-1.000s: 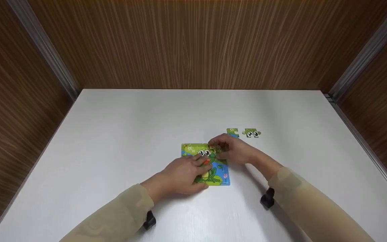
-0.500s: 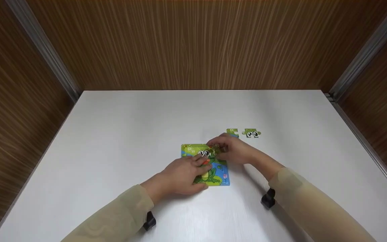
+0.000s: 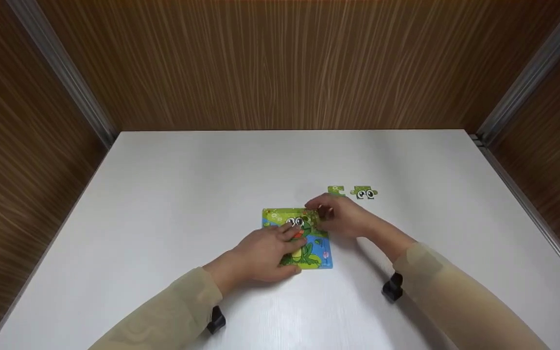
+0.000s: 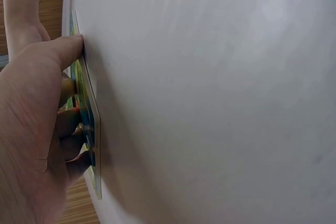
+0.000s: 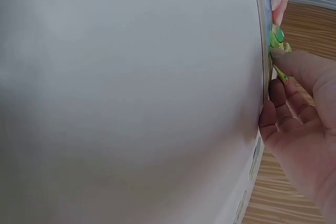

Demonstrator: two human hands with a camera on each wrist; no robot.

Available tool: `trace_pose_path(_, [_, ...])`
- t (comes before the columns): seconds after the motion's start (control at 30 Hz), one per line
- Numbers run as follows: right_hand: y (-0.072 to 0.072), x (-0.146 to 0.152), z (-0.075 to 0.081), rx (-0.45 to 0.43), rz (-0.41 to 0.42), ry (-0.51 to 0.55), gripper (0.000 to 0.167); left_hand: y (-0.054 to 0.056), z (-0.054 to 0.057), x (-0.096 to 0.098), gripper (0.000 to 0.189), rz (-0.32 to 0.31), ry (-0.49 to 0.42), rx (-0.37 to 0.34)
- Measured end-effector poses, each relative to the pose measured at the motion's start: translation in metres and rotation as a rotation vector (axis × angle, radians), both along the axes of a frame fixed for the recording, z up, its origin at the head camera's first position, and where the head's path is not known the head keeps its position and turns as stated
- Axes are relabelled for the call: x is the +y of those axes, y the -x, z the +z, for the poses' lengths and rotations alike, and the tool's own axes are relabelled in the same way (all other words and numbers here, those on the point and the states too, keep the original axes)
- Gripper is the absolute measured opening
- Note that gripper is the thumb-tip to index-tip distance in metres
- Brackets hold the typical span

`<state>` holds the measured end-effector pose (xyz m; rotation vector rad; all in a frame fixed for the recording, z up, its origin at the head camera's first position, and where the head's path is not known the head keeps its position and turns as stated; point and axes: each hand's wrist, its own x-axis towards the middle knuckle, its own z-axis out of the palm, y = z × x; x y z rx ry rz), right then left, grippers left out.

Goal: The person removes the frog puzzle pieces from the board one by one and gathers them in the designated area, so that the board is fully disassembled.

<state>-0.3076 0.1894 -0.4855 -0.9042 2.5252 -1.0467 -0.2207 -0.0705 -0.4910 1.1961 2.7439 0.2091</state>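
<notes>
A small frog jigsaw puzzle (image 3: 320, 247) in green and blue lies flat on the white table. My left hand (image 3: 264, 253) rests on its left part, fingers spread over the frog, with the thumb along the near edge; in the left wrist view the thumb (image 4: 71, 48) touches the board's rim. At the upper right corner, my right hand (image 3: 344, 216) pinches a green puzzle piece (image 5: 277, 38), which stands tilted up from the board in the right wrist view. Its other fingers curl beside the board's edge. In the head view the fingers mostly hide this piece.
Two loose pieces lie behind the right hand: a green one (image 3: 336, 189), partly covered by that hand, and one with two frog eyes (image 3: 364, 193). Brown wood-grain panels (image 3: 280, 63) enclose the white table (image 3: 187, 184) at the back and sides.
My right hand has shifted slightly right, baring a little more of the puzzle's top edge and covering more of the nearby loose piece. The left hand has stayed in place.
</notes>
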Motion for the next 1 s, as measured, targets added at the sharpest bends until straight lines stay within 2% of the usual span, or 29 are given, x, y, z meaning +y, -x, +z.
trace_pose_path(0.2, [0.0014,0.0005,-0.0002,0.043,0.021,-0.018,0.039,0.0003,-0.0002,-0.0003,0.067,-0.004,-0.009,-0.008])
trace_pose_path(0.53, [0.0017,0.0011,-0.0014,0.151,0.064,-0.059,0.037,0.0014,-0.0037,-0.0006,0.068,-0.001,0.000,0.001])
trace_pose_path(0.8, [0.0023,0.0045,-0.0022,0.128,0.069,-0.060,0.045,0.0020,-0.0050,0.0001,0.068,-0.002,0.014,0.012])
trace_pose_path(1.0, [0.0013,0.0045,-0.0021,0.158,0.060,-0.092,0.047,0.0014,-0.0049,0.0004,0.068,0.006,0.020,0.005])
